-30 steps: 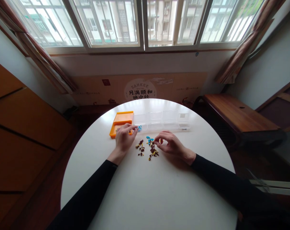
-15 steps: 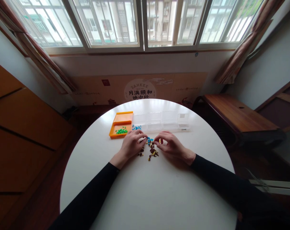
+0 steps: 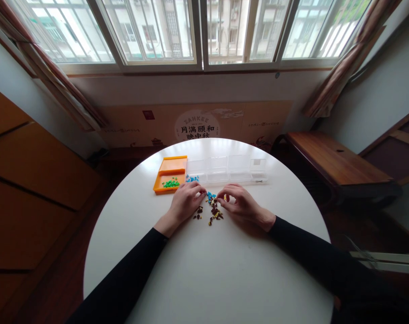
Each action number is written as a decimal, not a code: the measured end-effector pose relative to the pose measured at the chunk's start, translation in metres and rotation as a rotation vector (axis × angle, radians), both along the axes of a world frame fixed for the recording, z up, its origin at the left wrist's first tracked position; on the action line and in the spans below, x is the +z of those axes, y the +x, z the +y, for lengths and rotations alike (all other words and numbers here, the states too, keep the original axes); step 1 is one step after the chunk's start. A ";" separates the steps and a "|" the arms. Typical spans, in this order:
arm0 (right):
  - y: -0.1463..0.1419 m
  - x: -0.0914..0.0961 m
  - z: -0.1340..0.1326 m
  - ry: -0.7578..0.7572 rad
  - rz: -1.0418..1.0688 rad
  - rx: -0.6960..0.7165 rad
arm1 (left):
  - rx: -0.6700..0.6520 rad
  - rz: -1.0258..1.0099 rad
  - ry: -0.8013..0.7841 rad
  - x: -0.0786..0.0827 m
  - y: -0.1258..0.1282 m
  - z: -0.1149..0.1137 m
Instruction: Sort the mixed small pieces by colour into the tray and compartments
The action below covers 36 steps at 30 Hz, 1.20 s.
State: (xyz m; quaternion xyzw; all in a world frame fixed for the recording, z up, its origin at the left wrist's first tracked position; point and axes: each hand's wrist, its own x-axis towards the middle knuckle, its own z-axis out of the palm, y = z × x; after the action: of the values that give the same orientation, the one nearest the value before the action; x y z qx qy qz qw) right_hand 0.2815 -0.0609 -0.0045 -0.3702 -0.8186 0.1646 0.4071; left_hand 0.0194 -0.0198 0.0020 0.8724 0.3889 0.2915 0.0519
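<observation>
I see the left hand (image 3: 186,201) and right hand (image 3: 240,206) resting on the tabletop (image 3: 207,270), fingertips curled toward the bead pile (image 3: 213,210) between them. I cannot tell whether either pinch holds a bead. The orange tray (image 3: 173,166) lies just behind the left hand.

Room around the tabletop (image 3: 207,270)
A window (image 3: 164,31) is flanked by curtains (image 3: 342,65); a printed board (image 3: 197,126) is set beneath, a wooden bench (image 3: 339,162) alongside.

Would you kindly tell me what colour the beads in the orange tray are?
Green; the beads in the orange tray show clearly in the head view.
</observation>
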 end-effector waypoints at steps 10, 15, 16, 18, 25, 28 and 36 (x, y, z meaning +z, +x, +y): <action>-0.002 0.000 -0.002 0.011 0.032 -0.019 | -0.060 -0.163 -0.101 0.005 0.011 -0.018; -0.001 0.000 -0.002 0.036 0.013 -0.014 | -0.112 -0.238 -0.186 0.002 0.016 -0.024; -0.001 0.000 -0.001 0.043 0.008 -0.009 | -0.118 -0.248 -0.201 0.002 0.017 -0.024; -0.001 0.000 -0.001 0.062 0.001 0.008 | -0.124 -0.276 -0.234 0.001 0.017 -0.023; -0.001 0.001 0.001 0.120 -0.012 0.028 | -0.149 -0.302 -0.298 0.002 0.018 -0.024; -0.001 0.001 0.002 0.149 -0.045 0.030 | -0.157 -0.295 -0.305 0.002 0.018 -0.024; -0.001 0.002 0.002 0.170 -0.063 0.015 | -0.189 -0.296 -0.220 0.007 0.017 -0.026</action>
State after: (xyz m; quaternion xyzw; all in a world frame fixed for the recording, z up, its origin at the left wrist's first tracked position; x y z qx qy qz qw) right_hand 0.2809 -0.0593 -0.0021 -0.3334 -0.8447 0.0860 0.4099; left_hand 0.0368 -0.0456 0.0087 0.8417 0.3231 0.3660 0.2305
